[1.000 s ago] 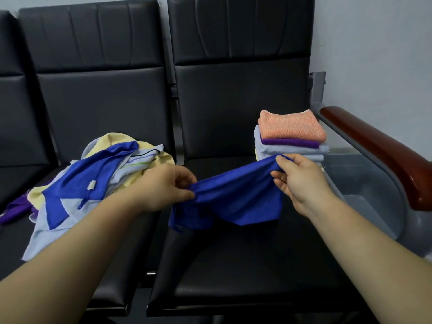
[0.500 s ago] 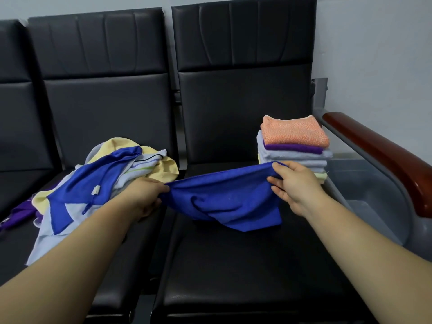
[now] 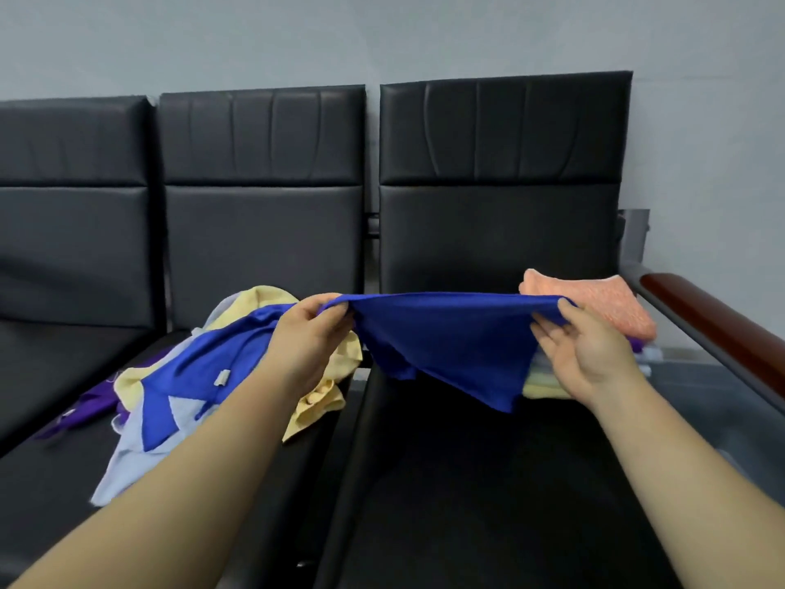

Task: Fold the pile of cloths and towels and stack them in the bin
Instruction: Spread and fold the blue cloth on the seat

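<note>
Moved: blue cloth (image 3: 446,333) rises, pulled taut.
Grip: left hand (image 3: 306,333), right hand (image 3: 582,350) pinch its corners.
Done: folded stack (image 3: 594,299).
Left: loose pile (image 3: 191,376).

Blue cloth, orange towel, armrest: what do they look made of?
Blue cloth: thin, smooth fabric, possibly synthetic or microfibre; it hangs limp with a slight sheen.
Orange towel: thicker, nubby, speckled weave, terry-like.
Armrest: glossy reddish-brown, likely varnished wood, though moulded plastic is possible.
</note>
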